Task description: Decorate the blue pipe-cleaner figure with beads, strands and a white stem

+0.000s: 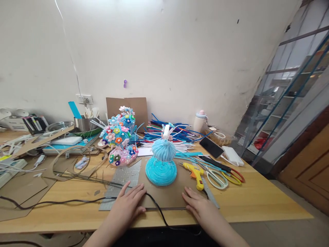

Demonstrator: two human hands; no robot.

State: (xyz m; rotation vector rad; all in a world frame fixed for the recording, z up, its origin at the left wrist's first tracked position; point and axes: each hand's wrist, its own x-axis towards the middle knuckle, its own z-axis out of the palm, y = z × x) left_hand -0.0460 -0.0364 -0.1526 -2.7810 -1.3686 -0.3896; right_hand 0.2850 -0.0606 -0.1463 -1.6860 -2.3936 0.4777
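My left hand [130,202] lies flat with fingers spread on the brown cardboard sheet [168,202], across a black cord [154,199]. My right hand [196,204] rests on the right part of that sheet, fingers stretched out and holding nothing. Between and beyond them stands a light-blue pipe-cleaner figure [163,151] with a puffy skirt, on a round blue coiled base [161,173]. Just past my right fingers lies a yellow hot glue gun [195,173], its nozzle pointing left.
A flower-covered pipe-cleaner piece [118,135] stands back left. Bundled pipe cleaners [180,135] lie along the wall. Scissors [217,180], a phone [211,147], a white power bank [232,156] and a bottle [199,121] are on the right. Cardboard scraps [31,192] cover the left.
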